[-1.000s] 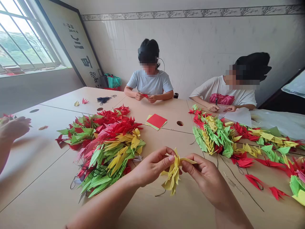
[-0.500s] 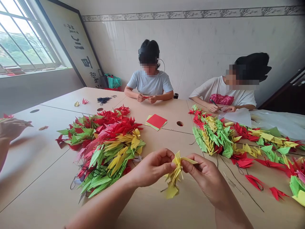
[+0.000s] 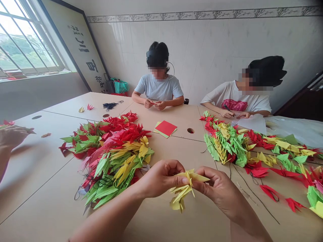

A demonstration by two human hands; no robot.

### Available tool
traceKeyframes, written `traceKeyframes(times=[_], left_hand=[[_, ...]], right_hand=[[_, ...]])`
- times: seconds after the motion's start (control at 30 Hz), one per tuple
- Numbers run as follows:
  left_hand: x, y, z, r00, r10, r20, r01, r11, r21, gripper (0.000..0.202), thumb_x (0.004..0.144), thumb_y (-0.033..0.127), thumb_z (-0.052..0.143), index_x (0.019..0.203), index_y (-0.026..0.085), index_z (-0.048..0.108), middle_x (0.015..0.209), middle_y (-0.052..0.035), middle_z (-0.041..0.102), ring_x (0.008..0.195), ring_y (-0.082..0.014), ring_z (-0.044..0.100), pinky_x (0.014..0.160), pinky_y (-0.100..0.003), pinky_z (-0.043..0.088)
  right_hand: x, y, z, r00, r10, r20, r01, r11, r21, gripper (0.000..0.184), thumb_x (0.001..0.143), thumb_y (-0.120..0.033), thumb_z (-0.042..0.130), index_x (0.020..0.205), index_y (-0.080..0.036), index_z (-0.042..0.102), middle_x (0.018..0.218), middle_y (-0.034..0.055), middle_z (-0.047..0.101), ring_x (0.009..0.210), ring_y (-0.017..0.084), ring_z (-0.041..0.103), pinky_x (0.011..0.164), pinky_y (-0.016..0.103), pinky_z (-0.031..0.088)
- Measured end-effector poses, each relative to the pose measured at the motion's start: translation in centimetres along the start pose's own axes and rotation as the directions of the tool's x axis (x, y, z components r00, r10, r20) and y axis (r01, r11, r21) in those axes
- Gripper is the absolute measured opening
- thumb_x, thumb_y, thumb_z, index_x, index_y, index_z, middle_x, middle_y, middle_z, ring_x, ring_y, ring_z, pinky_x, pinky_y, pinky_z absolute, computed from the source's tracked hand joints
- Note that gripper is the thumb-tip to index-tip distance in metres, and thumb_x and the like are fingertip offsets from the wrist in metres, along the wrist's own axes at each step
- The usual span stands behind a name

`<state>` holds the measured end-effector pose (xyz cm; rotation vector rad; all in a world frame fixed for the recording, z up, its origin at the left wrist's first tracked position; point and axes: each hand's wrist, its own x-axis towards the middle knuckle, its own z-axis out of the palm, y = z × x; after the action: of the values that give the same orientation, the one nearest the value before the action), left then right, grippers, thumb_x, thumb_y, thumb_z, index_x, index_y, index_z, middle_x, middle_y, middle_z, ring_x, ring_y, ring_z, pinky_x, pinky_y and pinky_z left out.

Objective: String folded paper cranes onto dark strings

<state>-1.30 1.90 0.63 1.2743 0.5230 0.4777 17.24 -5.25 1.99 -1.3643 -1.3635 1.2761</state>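
At the near edge of the worktop [image 3: 181, 148], yellow paper cranes [image 3: 182, 190] strung on a thread are pinched between two hands.

The left grip [image 3: 161, 178] and right grip [image 3: 217, 190] close firmly on the yellow paper cranes from either side, holding them over the worktop, now turned flatter than a moment ago. Heaps of paper cranes [image 3: 108, 158] lie left; a strung crane pile [image 3: 232, 144] lies right. A teal bag [image 3: 120, 86] stands by the far wall, its contents hidden.

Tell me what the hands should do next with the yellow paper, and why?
Probably smooth the pointed flap of the yellow folded paper flat, pinching with the left hand and right hand, since that flap sticks out sideways while the other points hang loose below.
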Motion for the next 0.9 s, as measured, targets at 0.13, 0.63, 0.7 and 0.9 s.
traceKeyframes(times=[0.13, 0.63, 0.7, 0.9], left_hand=[[-0.1, 0.2, 0.1, 1.0, 0.014, -0.021, -0.013, 0.999, 0.047, 0.044, 0.072, 0.053, 0.075, 0.078, 0.014, 0.056, 0.065, 0.0026, 0.055, 0.055, -0.0071, 0.043, 0.05, -0.02, 0.031], [-0.3, 0.1, 0.5, 1.0, 0.004, -0.002, -0.004, 1.0, -0.005, 0.044, 0.068, 0.05, 0.079, 0.077, 0.014, 0.055, 0.067, 0.0023, 0.056, 0.057, -0.0073, 0.046, 0.052, -0.02, 0.034], [-0.2, 0.1, 0.4, 1.0, -0.005, -0.007, 0.005, 1.0, -0.007, 0.045, 0.066, 0.049, 0.08, 0.076, 0.014, 0.054, 0.066, 0.0026, 0.056, 0.056, -0.007, 0.046, 0.052, -0.02, 0.034], [-0.2, 0.0, 0.4, 1.0, 0.019, -0.003, -0.019, 1.0, -0.007, 0.042, 0.07, 0.048, 0.079, 0.077, 0.014, 0.054, 0.065, 0.0029, 0.055, 0.056, -0.0068, 0.046, 0.051, -0.02, 0.033]], right_hand=[[0.0, 0.2, 0.2, 1.0, 0.003, -0.021, -0.003, 1.0, -0.011, 0.031, 0.075, -0.046, 0.075, 0.069, -0.017, 0.065, 0.061, -0.004, 0.052, 0.057, 0.011, 0.043, 0.052, 0.022, 0.035], [-0.1, -0.5, 0.4, 0.999, 0.03, 0.014, -0.031, 0.998, 0.059, 0.036, 0.073, -0.047, 0.076, 0.064, -0.018, 0.058, 0.061, -0.0047, 0.045, 0.061, 0.012, 0.038, 0.056, 0.023, 0.032], [0.0, -0.3, 0.3, 0.999, 0.033, 0.025, -0.034, 0.997, 0.072, 0.034, 0.073, -0.046, 0.076, 0.066, -0.017, 0.059, 0.062, -0.0047, 0.045, 0.061, 0.012, 0.038, 0.057, 0.023, 0.032], [0.1, 0.5, 0.0, 0.999, 0.011, 0.048, -0.017, 0.994, 0.112, 0.032, 0.074, -0.044, 0.076, 0.066, -0.018, 0.059, 0.061, -0.0058, 0.04, 0.061, 0.011, 0.033, 0.055, 0.023, 0.027]])
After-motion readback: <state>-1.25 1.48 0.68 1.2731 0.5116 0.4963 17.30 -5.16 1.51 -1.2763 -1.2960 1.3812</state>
